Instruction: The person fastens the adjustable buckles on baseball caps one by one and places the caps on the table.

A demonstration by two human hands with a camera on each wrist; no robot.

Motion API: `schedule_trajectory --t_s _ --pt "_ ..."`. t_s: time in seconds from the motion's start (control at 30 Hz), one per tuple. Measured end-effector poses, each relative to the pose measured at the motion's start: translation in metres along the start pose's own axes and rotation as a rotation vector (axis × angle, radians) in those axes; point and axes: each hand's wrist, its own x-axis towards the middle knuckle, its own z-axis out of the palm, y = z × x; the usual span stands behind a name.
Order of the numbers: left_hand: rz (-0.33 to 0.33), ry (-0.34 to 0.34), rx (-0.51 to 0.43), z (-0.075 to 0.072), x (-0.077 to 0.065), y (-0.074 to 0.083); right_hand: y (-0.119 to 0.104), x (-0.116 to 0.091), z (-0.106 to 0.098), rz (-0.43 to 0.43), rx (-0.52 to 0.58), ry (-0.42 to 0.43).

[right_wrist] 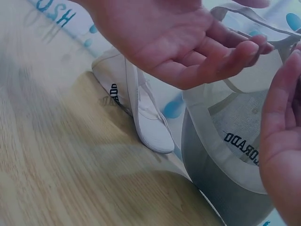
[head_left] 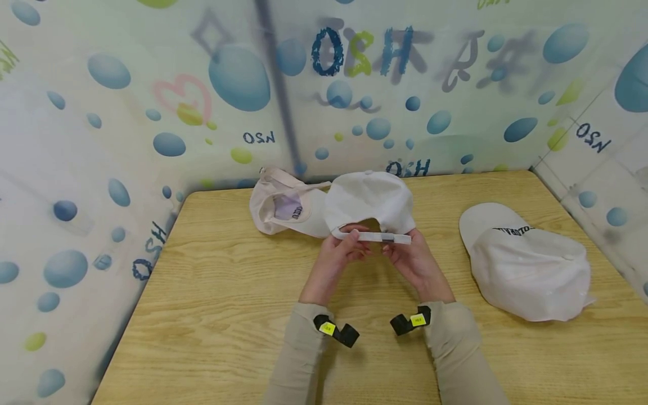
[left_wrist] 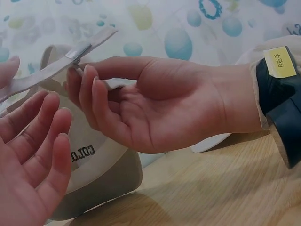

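Both hands hold up a white cap point(head_left: 369, 197), its back opening and adjustment strap point(head_left: 372, 237) turned towards me. My left hand point(head_left: 336, 256) grips the strap near its left end, thumb on top. At the strap's right part, beside a metal buckle point(left_wrist: 78, 53), my right hand point(left_wrist: 155, 101) pinches it between thumb and forefinger, the other fingers curled. Dark lettering point(right_wrist: 242, 147) shows inside the cap in the right wrist view. Behind the left hand lies a pale pink cap point(head_left: 263, 205), inside up, its brim reaching the held cap.
Another white cap point(head_left: 526, 264) with dark lettering lies on the right of the wooden table point(head_left: 217, 315). Walls with blue bubble prints point(head_left: 240, 79) stand behind the table and at both sides. Black wrist cameras point(head_left: 336, 331) are worn over beige sleeves point(head_left: 296, 360).
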Motion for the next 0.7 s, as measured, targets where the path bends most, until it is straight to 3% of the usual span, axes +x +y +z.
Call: schedule_trajectory --t_s 0.4,0.7 --pt "0.003 0.076 -0.08 -0.0054 -0.0012 -0.0004 0.0011 0.0009 -0.0047 -0.042 0.026 -0.07" --pt "0.021 0.088 -0.04 -0.005 0.0008 -0.0026 0.0007 0.0012 -0.0037 -0.025 0.048 -0.067"
